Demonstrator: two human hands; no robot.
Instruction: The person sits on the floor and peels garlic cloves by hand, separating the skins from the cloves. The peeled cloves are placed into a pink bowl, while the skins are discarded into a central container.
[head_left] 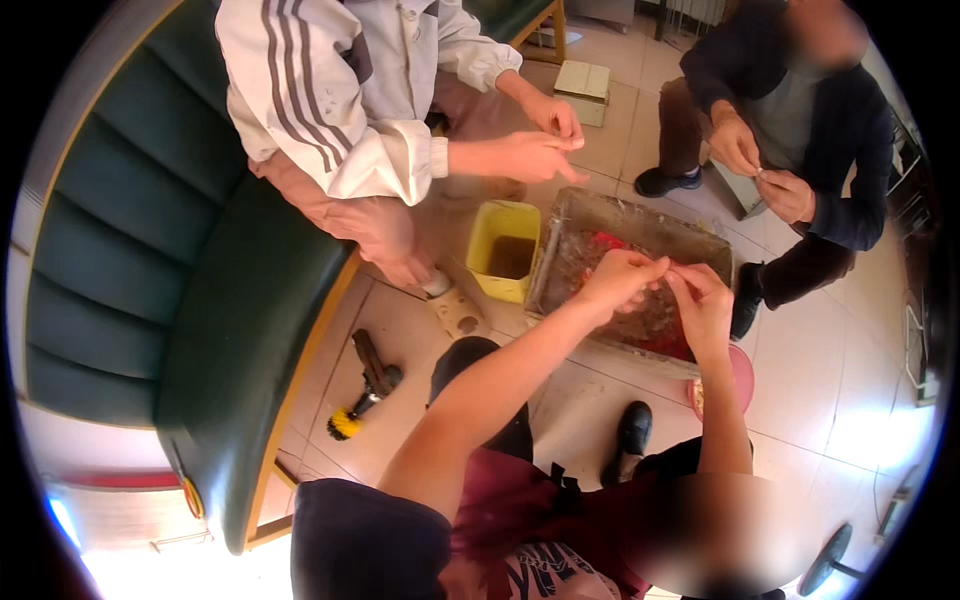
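My left hand (622, 281) and my right hand (704, 291) meet at the fingertips, both closed in a pinch. What they hold, if anything, is too small to make out. Below them stands a worn grey rectangular tub (570, 212), with wet brownish matter and red pieces in it. To the left of the tub, a yellow bucket (487, 222) holds dark liquid. A pink basin (742, 382) sits partly under the tub's near right corner, beneath my right forearm, with pale bits inside.
A person in a white jacket (340, 110) sits at left on a green padded bench (230, 330). Another, in a dark jacket (850, 150), sits at far right; both pinch their fingers together. A power drill with a yellow brush (372, 385) lies on the tiles. Behind stands a pale box (583, 80).
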